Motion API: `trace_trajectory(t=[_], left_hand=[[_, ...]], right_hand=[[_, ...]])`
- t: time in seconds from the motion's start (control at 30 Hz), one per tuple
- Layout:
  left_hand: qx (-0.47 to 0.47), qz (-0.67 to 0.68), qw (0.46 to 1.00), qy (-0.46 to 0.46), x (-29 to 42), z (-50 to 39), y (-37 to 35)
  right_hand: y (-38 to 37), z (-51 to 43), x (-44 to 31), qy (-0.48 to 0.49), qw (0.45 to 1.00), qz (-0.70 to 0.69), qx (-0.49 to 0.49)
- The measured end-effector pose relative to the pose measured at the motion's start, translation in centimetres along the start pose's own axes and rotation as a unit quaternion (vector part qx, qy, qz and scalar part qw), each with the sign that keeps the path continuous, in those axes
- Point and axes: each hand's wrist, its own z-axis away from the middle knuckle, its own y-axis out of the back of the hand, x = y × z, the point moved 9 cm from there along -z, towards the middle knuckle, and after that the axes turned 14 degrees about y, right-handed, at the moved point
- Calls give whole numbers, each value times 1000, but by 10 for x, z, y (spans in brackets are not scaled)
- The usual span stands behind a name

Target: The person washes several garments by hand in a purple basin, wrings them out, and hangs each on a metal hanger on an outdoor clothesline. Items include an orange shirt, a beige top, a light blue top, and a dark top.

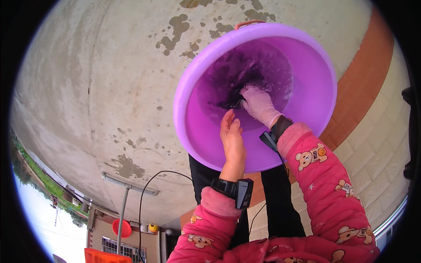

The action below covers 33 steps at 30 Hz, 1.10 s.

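Observation:
A large purple plastic basin point(315, 105) stands before me, with water point(278, 75) in its lower part. Dark material, probably cloth point(235, 98), shows in the water; its outline is blurred. My right hand point(260, 102), in a thin pale pink glove, dips its fingers into the water at the dark patch. Its fingertips are hidden, so whether they grip anything is unclear. Bare and empty, my left hand point(233, 139) hovers over the basin's near side, fingers loosely curved and slightly apart. Black straps with devices circle both wrists.
Wet patches point(128, 167) mark the concrete floor point(115, 98). A reddish-brown strip point(358, 98) borders pale tiles point(378, 131) on the right. A grey pipe stand point(123, 210), a black cable point(141, 197), an orange plastic object point(105, 255) and a red basin point(121, 228) are at lower left.

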Motion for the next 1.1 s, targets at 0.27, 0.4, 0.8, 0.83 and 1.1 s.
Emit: trace_trajectory(t=[0.27,0.4,0.8,0.83,1.1], left_hand=[[-30,50,998,32,7,1,-10],[-104,104,989,2,8,-5,-13],[-36,171,983,-54,8,-2,3],[-33,175,980,-88,18,4,4],[39,60,997,6,11,1,19]], right_hand=[[40,58,-37,-91,885,-447,90],[80,95,-112,69,876,-469,87],[47,21,-33,-71,971,-169,153],[30,24,-11,-149,957,-212,130],[18,41,-19,-200,910,-337,132]])
